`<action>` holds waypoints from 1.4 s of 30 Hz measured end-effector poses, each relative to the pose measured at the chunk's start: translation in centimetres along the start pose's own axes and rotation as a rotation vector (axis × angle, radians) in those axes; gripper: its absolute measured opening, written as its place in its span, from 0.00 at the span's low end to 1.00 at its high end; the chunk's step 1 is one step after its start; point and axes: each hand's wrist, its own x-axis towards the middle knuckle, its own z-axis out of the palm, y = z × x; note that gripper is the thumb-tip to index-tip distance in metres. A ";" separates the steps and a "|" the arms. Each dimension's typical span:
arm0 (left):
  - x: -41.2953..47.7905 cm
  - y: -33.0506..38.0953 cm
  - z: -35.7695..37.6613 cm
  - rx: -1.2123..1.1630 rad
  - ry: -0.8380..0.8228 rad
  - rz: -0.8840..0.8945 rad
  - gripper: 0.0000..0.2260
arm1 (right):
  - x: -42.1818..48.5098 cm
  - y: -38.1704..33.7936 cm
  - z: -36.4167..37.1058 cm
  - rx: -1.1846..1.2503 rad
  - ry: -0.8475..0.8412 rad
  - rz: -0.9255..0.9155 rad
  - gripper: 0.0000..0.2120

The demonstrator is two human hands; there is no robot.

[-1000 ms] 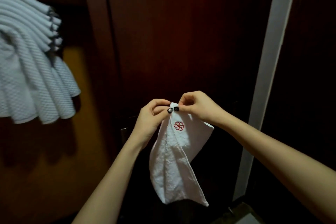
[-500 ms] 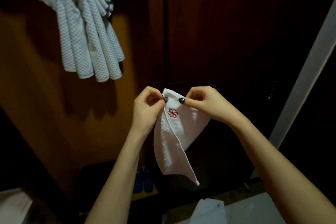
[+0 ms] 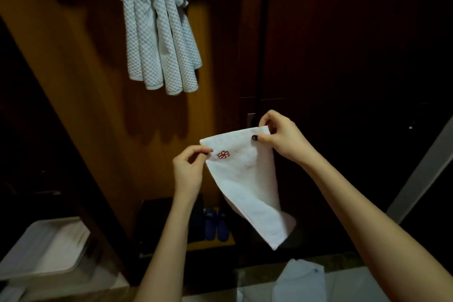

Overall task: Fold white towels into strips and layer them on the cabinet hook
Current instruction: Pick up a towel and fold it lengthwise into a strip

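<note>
White cotton was at the centre of the frame: you held one white towel [image 3: 245, 179] in the air in front of the dark wooden cabinet door [image 3: 343, 44]. Your left hand [image 3: 190, 171] pinched the upper left corner of it between the thumb and the curled forefinger, just beside a small red emblem [image 3: 223, 154] stitched on the cloth. Your right hand [image 3: 282, 140] gripped the upper right corner, a little higher in the frame, with the fingers curled behind the edge and the thumb, with its dark nail, pressed on the front face. Between the two hands the top edge was stretched almost straight and sloped up to the right. Below, the towel narrowed and hung down to the lower right, where its end was folded back on itself.

In the upper left of the frame a bundle of hanging towels [image 3: 159, 32], white with a waffle texture, lay layered one over the other against the brown panel; their top went out of the frame, so the hook could not be seen. At the lower left stood a pale tray [image 3: 14, 262]. A pair of blue slippers [image 3: 217, 225] stood in the low dark shelf under your left forearm. At the bottom edge, right of centre, lay another white cloth [image 3: 299, 279]
</note>
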 end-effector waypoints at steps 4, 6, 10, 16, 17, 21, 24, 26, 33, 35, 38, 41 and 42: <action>-0.1 -0.9 -0.7 -0.029 0.042 0.046 0.14 | -0.8 0.9 -0.2 0.444 -0.135 0.056 0.06; -0.2 -1.3 -0.2 -0.032 0.041 0.011 0.15 | -0.8 1.3 0.2 0.364 -0.102 0.065 0.02; -0.3 -2.3 0.7 -0.094 -0.020 -0.012 0.15 | -0.8 2.1 0.8 0.418 0.024 0.110 0.05; 1.3 -1.7 2.1 -0.116 -0.194 0.016 0.16 | -0.9 3.4 1.2 0.292 0.179 0.050 0.06; 2.0 -1.3 2.1 -0.111 -0.272 0.000 0.18 | -0.7 3.4 0.9 0.289 0.152 0.032 0.05; 5.9 1.2 2.5 0.296 -0.569 0.165 0.13 | 0.3 2.9 0.0 0.267 0.048 -0.031 0.07; 7.9 3.5 4.6 0.449 -0.831 0.201 0.02 | 1.0 2.7 0.2 0.283 0.001 -0.036 0.06; 8.6 4.3 5.7 0.419 -0.918 0.180 0.02 | 1.1 3.0 -0.1 0.335 0.037 -0.024 0.05; 9.0 5.2 8.4 0.281 -1.036 0.285 0.04 | -0.5 11.2 0.0 0.342 0.309 0.336 0.09; 9.3 5.3 8.8 0.222 -1.034 0.280 0.04 | -2.2 14.2 1.5 0.146 0.248 0.467 0.09; 9.8 5.0 8.4 0.143 -0.985 0.235 0.04 | -3.8 16.6 4.2 0.159 0.204 0.569 0.10; 10.4 4.0 7.1 0.123 -0.938 0.187 0.04 | -4.3 16.9 5.8 0.237 0.186 0.674 0.12; 10.5 3.8 6.6 0.114 -0.916 0.164 0.04 | -4.4 17.0 6.2 0.270 0.178 0.707 0.15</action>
